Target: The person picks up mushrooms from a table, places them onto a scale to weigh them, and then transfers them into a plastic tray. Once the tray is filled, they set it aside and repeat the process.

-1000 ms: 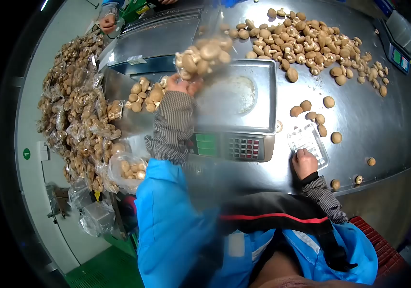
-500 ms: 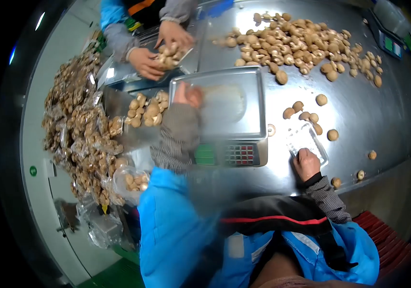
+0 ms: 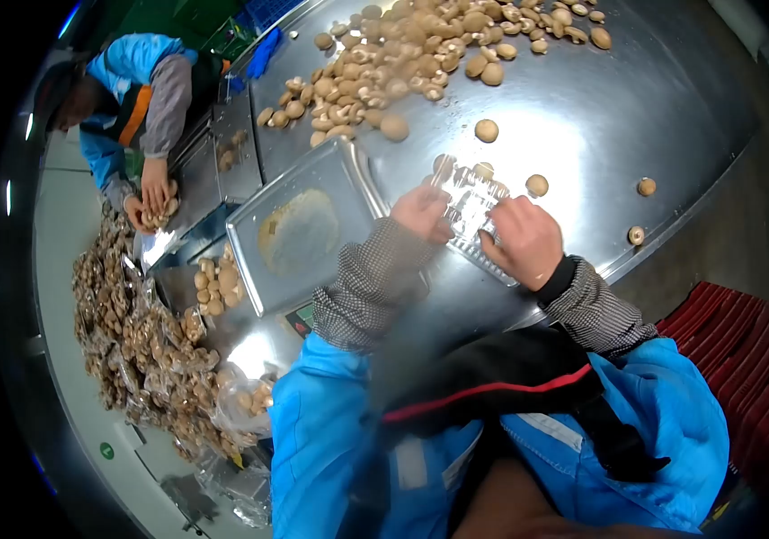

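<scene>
A clear plastic tray [image 3: 470, 208] lies on the steel table in front of me, with a few brown mushrooms at its far side. My left hand [image 3: 422, 214] is at the tray's left side, its fingers bent and partly blurred; whether it grips the rim or a mushroom is unclear. My right hand [image 3: 526, 235] holds the tray's right side with curled fingers. Left of my hands is a scale with a bare metal pan [image 3: 299, 229], its display mostly hidden by my left sleeve. Single mushrooms [image 3: 486, 131] lie beyond the tray.
A large mushroom pile [image 3: 420, 54] spreads across the far table. At the left, a co-worker [image 3: 137, 108] handles mushrooms. Filled trays [image 3: 219, 283] stand beyond the scale, near a heap of bagged mushrooms [image 3: 124, 332]. Red slats [image 3: 744, 359] are at the lower right.
The view has turned. My left hand has moved from over the scale pan to the clear tray beside my right hand. The co-worker's hands and mushrooms are now nearer the bagged heap.
</scene>
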